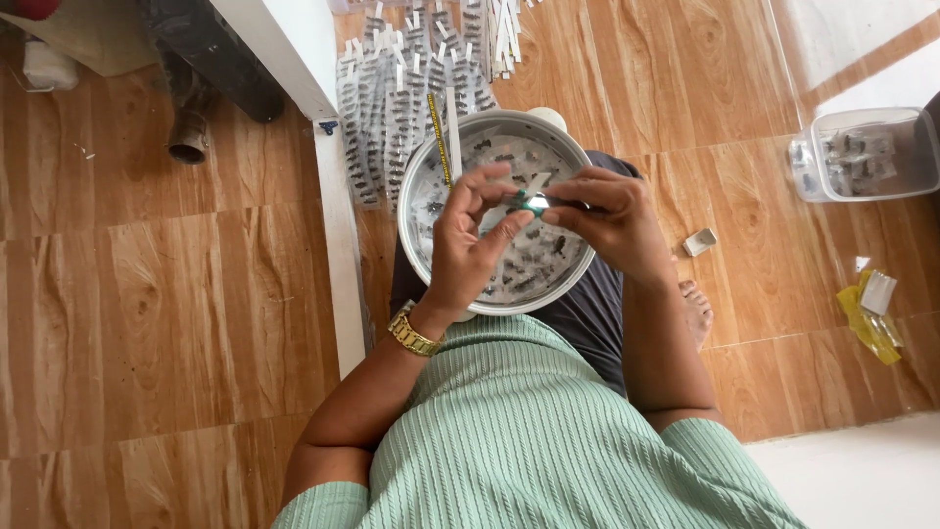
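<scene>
Over a round metal bowl (pixel 423 176), both hands' fingers, left hand (pixel 468 235) and right hand (pixel 607 220), pinch a small glossy packet (pixel 534 203).

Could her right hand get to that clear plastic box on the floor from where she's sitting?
Probably yes. The clear plastic box sits on the open floor to the right hand's side, with nothing between. But that hand is busy pinching a small green piece with the left hand.

I see a soft green top (pixel 529 441) with thin ribbed lines and short sleeves. A shiny gold watch (pixel 413 336) sits on the left wrist. Dark grey trousers (pixel 587 313) cover the legs. The foot (pixel 696 306) is bare.
</scene>
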